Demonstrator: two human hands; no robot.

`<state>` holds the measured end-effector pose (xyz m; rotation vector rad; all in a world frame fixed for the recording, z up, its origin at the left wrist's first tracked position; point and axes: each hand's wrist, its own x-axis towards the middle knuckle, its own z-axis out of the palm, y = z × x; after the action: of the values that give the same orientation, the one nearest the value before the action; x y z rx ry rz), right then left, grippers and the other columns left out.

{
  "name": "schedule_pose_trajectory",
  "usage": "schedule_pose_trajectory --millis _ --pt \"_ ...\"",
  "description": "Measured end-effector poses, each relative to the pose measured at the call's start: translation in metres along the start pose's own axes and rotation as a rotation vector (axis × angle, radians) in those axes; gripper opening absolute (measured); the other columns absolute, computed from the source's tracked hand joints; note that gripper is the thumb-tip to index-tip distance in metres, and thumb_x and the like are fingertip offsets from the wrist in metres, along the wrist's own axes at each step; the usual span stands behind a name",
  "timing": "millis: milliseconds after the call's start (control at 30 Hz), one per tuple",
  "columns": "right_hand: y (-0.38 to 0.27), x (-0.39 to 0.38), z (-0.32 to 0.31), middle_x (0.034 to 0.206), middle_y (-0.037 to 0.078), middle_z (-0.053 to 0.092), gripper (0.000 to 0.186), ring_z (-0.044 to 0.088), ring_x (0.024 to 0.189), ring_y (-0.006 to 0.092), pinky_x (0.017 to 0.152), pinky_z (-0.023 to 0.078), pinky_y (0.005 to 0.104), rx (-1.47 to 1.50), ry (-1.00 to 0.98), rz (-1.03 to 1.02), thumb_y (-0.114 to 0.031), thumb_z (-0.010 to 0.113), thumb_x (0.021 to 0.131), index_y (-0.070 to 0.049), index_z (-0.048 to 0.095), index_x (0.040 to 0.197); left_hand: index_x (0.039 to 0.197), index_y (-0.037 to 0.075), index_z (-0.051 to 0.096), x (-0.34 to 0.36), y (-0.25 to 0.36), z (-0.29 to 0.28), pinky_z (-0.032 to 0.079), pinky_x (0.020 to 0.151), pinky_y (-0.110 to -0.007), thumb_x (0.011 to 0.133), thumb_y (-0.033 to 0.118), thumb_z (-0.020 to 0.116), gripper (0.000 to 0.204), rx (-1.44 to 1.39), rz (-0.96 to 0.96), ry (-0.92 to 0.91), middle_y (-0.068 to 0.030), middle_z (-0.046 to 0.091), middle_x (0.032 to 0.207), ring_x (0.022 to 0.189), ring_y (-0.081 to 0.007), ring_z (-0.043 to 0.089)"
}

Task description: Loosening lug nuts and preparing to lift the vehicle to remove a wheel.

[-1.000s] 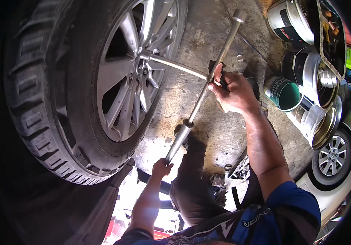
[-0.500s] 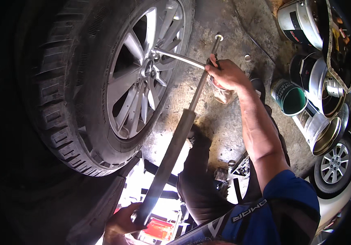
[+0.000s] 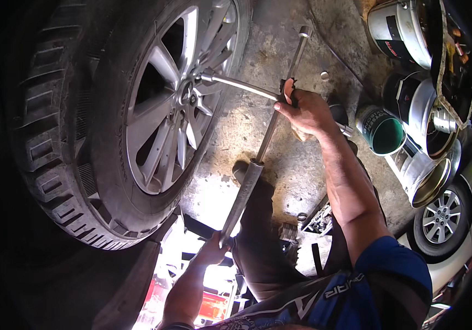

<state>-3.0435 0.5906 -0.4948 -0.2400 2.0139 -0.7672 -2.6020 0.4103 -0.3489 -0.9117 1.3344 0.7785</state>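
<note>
A: The floor (image 3: 302, 179) is stained concrete, and behind the buckets (image 3: 398, 33) on the right stands a pale car (image 3: 449, 270). Where is the tool?

B: The cross wrench (image 3: 244, 87) reaches from the big wheel (image 3: 148, 116) on the left. One arm points to the nuts near the hub, and another goes into a long metal pipe (image 3: 241, 199).

A: And how do the hands hold it?

B: The right hand (image 3: 307, 113) is closed around the middle of the cross. The left hand (image 3: 210, 250) is wrapped around the lower end of the pipe.

A: What has changed just now?

B: Half a second ago, the left hand and the pipe's end were close to the lower edge of the view, and the pipe looked much longer. Now both are farther from the camera, while the right hand has kept its place at the crossing.

A: What does it mean for the work?

B: In my judgement, the lever has swung, with the right hand as its support. Whether the socket sits fully on a nut, I cannot say surely; that spot is too small.
</note>
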Motion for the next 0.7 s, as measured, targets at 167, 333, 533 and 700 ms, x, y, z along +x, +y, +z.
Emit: schedule_pose_trajectory --millis 167,333,533,700 --pt "0.008 0.023 0.019 0.088 0.015 0.07 0.045 0.068 0.087 0.0324 0.075 0.051 0.0437 -0.085 -0.085 0.015 -0.053 0.061 0.089 -0.008 0.068 0.091 0.134 0.004 0.035 -0.047 0.024 -0.017 0.053 0.078 -0.05 0.086 0.028 0.07 0.065 0.055 -0.004 0.034 -0.0275 0.066 0.095 0.091 -0.0436 0.067" --pt "0.008 0.055 0.043 0.056 0.009 0.06 0.044 0.063 0.055 0.0248 0.06 0.049 0.0403 0.245 -0.233 0.043 -0.046 0.058 0.094 -0.004 0.062 0.081 0.129 0.001 0.05 -0.149 0.055 -0.083 0.052 0.079 -0.038 0.079 0.018 0.076 0.059 -0.077 0.264 0.022 -0.0122 0.066 0.095 0.089 -0.0232 0.064" --pt "-0.002 0.048 0.05 0.05 0.006 0.054 0.041 0.052 0.041 0.0184 0.048 0.042 0.037 0.368 -0.218 0.052 -0.04 0.057 0.097 -0.006 0.058 0.074 0.142 0.002 0.036 -0.167 0.041 -0.098 0.053 0.077 -0.036 0.081 0.01 0.074 0.073 -0.172 0.184 -0.201 -0.0132 0.067 0.103 0.09 -0.0192 0.066" --pt "-0.007 0.029 0.041 0.08 0.013 0.069 0.041 0.068 0.078 0.0307 0.074 0.051 0.0422 0.007 -0.038 0.017 -0.048 0.06 0.09 -0.008 0.064 0.089 0.14 0.001 0.029 -0.032 -0.005 -0.04 0.05 0.085 -0.054 0.088 0.02 0.064 0.066 0.182 -0.03 0.253 -0.0323 0.063 0.108 0.101 -0.0496 0.062"
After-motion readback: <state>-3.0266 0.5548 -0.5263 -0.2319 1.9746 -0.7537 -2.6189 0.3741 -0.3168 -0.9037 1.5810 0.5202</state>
